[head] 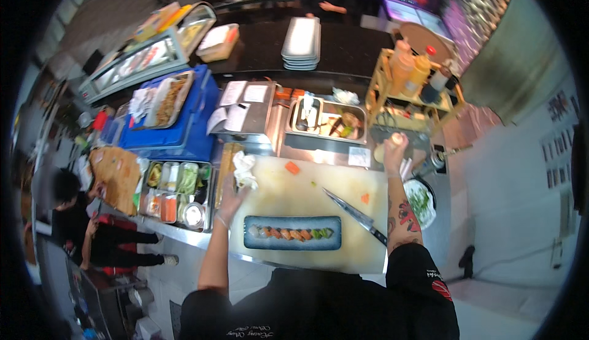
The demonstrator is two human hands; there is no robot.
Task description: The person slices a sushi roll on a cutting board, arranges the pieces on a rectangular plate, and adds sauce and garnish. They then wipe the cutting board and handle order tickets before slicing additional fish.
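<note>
My left hand [231, 197] is at the left edge of the white cutting board [290, 197], its fingers apart beside a crumpled white cloth [245, 170]. My right hand [395, 150] grips the top of a squeeze bottle [380, 152] beyond the board's far right corner. A blue rectangular plate [292, 247] lies on the near part of the board with a row of sushi [294, 234] on it. A kitchen knife [352, 211] rests diagonally to its right, handle towards me. An orange piece of food [292, 167] lies near the board's far edge, and small orange bits [365, 198] are near the knife.
Ingredient containers [175, 193] stand left of the board. Sauce bottles [416, 75] fill a wooden rack [379, 80] at the far right. Stacked plates [301, 45] sit on the dark counter. A bowl of greens [419, 204] is beside my right forearm. Another person [69, 202] works at the left.
</note>
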